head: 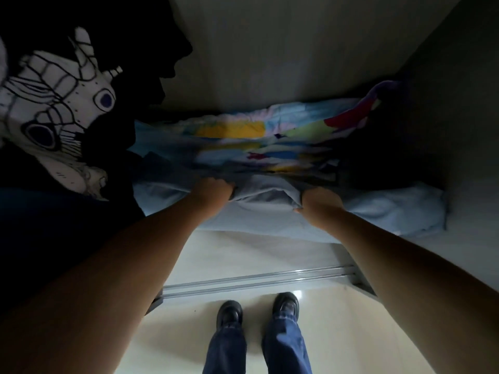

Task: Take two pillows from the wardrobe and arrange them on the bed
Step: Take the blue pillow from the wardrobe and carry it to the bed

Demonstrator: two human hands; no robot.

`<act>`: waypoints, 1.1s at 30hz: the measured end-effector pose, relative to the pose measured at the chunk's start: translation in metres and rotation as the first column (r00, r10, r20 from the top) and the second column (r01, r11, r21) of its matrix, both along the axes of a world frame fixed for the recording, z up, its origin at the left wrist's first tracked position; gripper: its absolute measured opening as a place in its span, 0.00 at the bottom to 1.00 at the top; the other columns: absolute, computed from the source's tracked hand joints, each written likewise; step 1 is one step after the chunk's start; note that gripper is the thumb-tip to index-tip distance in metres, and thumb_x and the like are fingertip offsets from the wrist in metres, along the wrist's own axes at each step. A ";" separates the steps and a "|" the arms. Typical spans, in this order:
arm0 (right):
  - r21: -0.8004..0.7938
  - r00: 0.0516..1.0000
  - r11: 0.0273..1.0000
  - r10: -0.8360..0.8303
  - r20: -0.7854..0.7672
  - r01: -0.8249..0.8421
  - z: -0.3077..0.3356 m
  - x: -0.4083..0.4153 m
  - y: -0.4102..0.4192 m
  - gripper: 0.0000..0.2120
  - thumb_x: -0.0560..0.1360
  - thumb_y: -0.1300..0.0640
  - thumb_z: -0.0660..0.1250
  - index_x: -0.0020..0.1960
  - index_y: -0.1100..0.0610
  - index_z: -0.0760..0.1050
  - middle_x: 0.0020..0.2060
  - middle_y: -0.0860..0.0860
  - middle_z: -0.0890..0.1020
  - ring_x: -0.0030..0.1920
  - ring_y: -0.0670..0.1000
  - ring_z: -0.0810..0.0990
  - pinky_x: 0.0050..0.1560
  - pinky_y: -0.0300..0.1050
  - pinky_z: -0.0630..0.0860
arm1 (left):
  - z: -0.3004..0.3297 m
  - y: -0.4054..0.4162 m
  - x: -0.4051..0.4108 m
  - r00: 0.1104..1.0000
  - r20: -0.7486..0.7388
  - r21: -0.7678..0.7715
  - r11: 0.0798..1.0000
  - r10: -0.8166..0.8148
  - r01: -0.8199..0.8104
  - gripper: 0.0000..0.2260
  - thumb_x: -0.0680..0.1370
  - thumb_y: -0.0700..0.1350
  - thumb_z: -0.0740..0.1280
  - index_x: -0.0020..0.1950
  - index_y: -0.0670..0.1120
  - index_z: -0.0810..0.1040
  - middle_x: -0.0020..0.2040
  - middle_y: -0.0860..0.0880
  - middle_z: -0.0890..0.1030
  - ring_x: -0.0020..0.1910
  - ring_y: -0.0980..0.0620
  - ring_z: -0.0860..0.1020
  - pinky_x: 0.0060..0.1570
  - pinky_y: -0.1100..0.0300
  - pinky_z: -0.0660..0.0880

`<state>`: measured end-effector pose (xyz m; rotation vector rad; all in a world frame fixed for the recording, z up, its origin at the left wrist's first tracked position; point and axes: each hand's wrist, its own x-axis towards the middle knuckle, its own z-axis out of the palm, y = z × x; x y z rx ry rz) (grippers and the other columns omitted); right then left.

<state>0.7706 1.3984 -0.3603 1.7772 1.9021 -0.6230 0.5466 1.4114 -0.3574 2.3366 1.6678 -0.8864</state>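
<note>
A pale blue pillow (378, 211) lies at the front of the wardrobe, its right end bulging out past the shelf edge. Both my hands grip a bunched fold of its cover near the middle: my left hand (210, 191) on the left, my right hand (321, 203) on the right, fingers closed in the fabric. Behind it lies a multicoloured bundle of bedding (270, 133) with yellow, blue, green and red patches; whether it is a second pillow I cannot tell.
A dark garment with a white line-drawn print (54, 103) hangs at the left. The wardrobe's pale back wall (283, 49) and dark right side (459, 117) enclose the space. A metal sliding-door track (256, 279) runs along the glossy floor, just ahead of my shoes (229, 314).
</note>
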 end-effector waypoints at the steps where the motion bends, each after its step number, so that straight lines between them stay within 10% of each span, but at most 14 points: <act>1: 0.005 0.999 0.999 -0.034 -0.010 0.034 0.013 0.005 -0.012 0.24 0.77 0.45 0.63 0.66 0.59 0.73 0.63 0.58 0.78 0.64 0.59 0.76 0.60 0.50 0.74 | 0.012 -0.003 0.002 0.996 0.033 0.033 0.996 -0.083 0.082 0.15 0.82 0.40 0.52 0.62 0.41 0.75 0.57 0.40 0.81 0.58 0.39 0.79 0.57 0.48 0.74; 14: 0.014 0.890 0.890 -0.455 -0.035 0.456 0.191 0.060 -0.222 0.20 0.75 0.44 0.66 0.59 0.57 0.78 0.57 0.57 0.81 0.58 0.59 0.79 0.51 0.45 0.74 | 0.180 -0.086 0.078 0.837 0.109 -0.078 0.835 -0.536 0.545 0.14 0.80 0.45 0.56 0.58 0.42 0.77 0.58 0.41 0.80 0.56 0.42 0.78 0.46 0.57 0.74; 22: 0.042 0.803 0.804 -0.594 0.048 0.593 0.243 0.132 -0.367 0.16 0.79 0.50 0.61 0.62 0.55 0.77 0.59 0.55 0.80 0.58 0.58 0.79 0.54 0.48 0.75 | 0.239 -0.190 0.189 0.487 0.037 -0.053 0.485 -0.873 0.873 0.15 0.75 0.34 0.59 0.60 0.45 0.74 0.48 0.42 0.80 0.46 0.41 0.80 0.38 0.52 0.71; 33: -0.005 0.618 0.627 -0.766 0.177 0.779 0.309 0.302 -0.619 0.15 0.79 0.58 0.57 0.63 0.58 0.75 0.62 0.55 0.78 0.61 0.57 0.77 0.58 0.49 0.74 | 0.269 -0.413 0.420 0.262 0.082 -0.052 0.258 -0.962 0.965 0.16 0.77 0.40 0.58 0.63 0.49 0.73 0.52 0.43 0.81 0.49 0.41 0.80 0.37 0.55 0.69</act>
